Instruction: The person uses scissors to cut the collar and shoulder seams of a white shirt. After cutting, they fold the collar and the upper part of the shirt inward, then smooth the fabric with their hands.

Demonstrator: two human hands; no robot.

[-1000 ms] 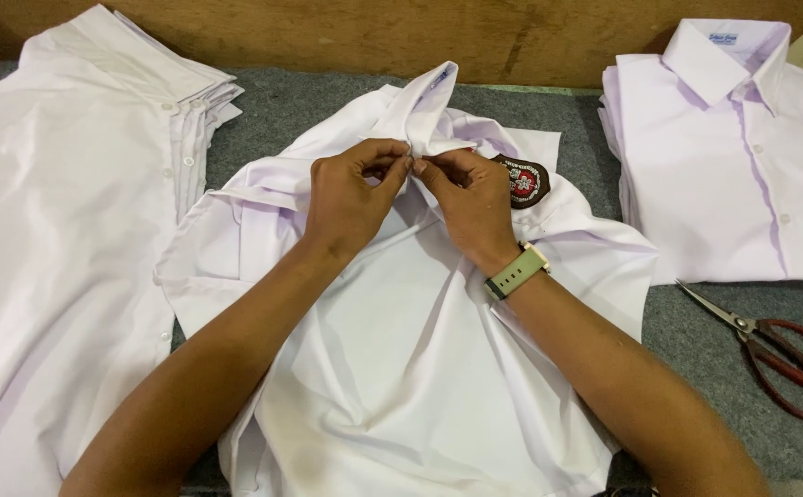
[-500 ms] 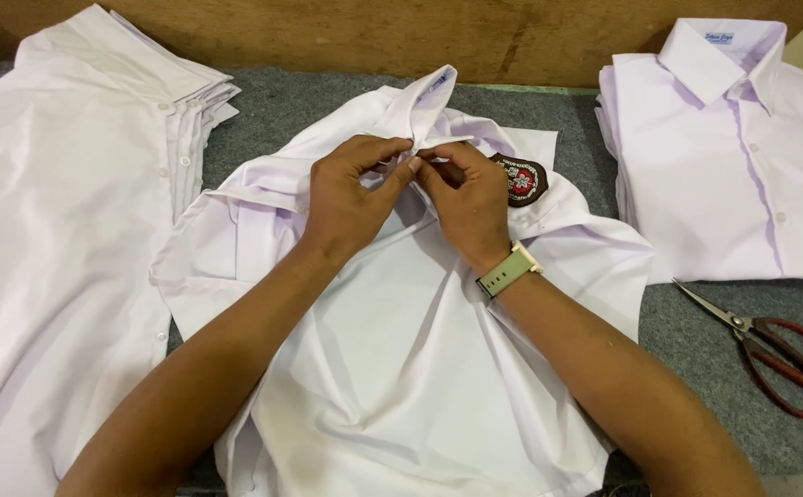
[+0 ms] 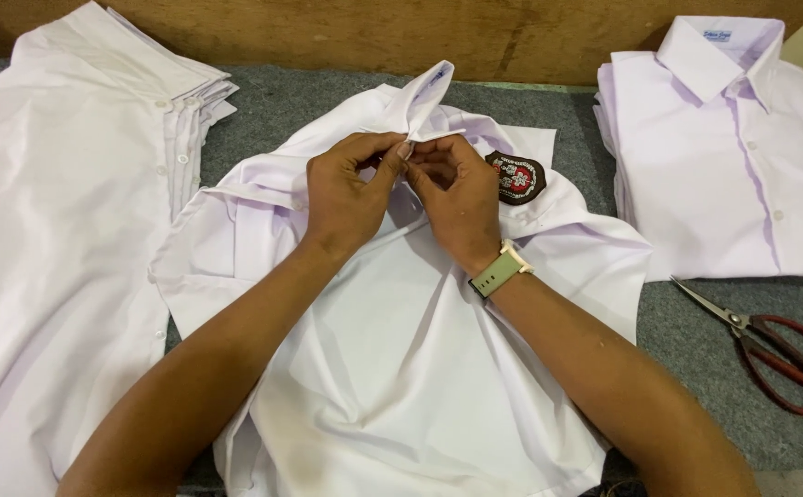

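My left hand (image 3: pixel 346 198) and right hand (image 3: pixel 457 198) have shifted slightly left along the white shirt's (image 3: pixel 401 368) collar, fingertips now pinched closer together at the placket. The collar tip stands a little more upright.

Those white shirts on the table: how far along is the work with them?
Done, it seems: a folded stack of shirts lies at the right, collars up. In hand: the left hand and right hand pinch the middle shirt just under its collar, near the badge; it lies unfolded. Left: probably the unfolded pile at the left. The scissors lie untouched.
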